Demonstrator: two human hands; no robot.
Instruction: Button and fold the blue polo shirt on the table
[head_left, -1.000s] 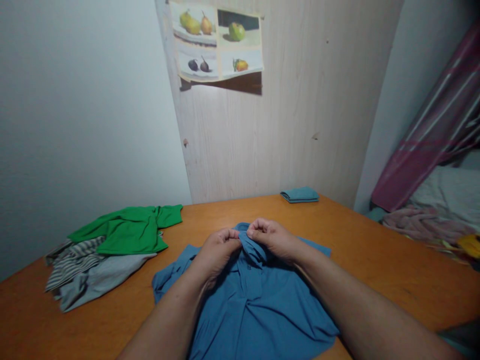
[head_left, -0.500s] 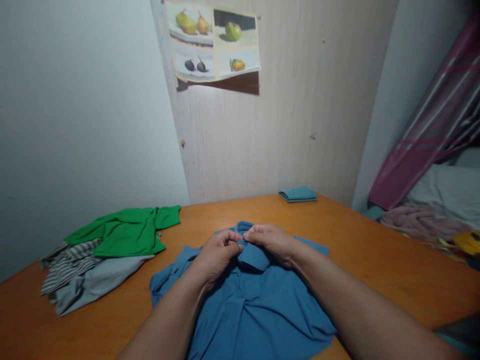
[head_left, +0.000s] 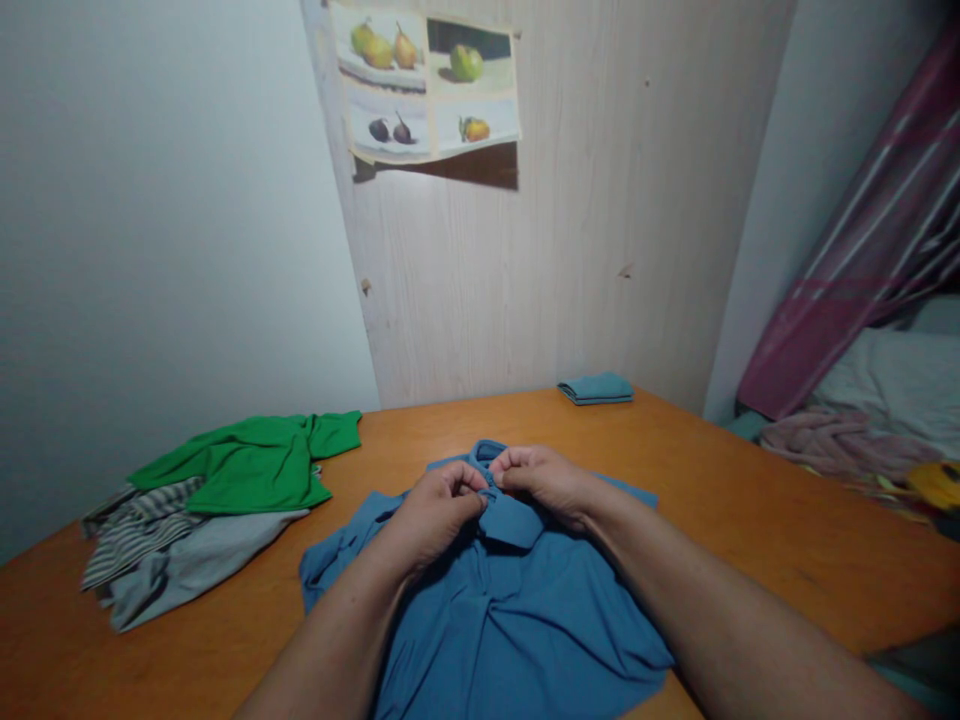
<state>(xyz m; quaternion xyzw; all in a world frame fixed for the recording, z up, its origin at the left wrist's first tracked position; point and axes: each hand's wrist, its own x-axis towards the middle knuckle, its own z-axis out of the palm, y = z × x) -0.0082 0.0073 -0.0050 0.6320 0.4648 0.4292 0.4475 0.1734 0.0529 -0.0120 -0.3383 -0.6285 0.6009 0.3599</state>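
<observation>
A blue collared shirt (head_left: 517, 610) lies spread on the orange wooden table (head_left: 750, 520) in front of me. Both my hands meet at its collar. My left hand (head_left: 435, 510) is closed, its fingertips pinching the collar fabric at the middle. My right hand (head_left: 544, 478) is closed too, pinching the collar just beside the left one. My forearms lie over the shirt's body and hide part of it.
A pile of clothes lies at the left: a green shirt (head_left: 255, 465) over a striped garment (head_left: 131, 520) and a grey one (head_left: 195, 565). A small folded blue cloth (head_left: 596, 388) sits at the table's far edge by the wooden wall panel. A bed with bedding (head_left: 862, 420) is at the right.
The collar, held raised and bunched a second ago, now lies folded flat under my fingertips. Both hands stay pinched together at the collar, barely shifted.
</observation>
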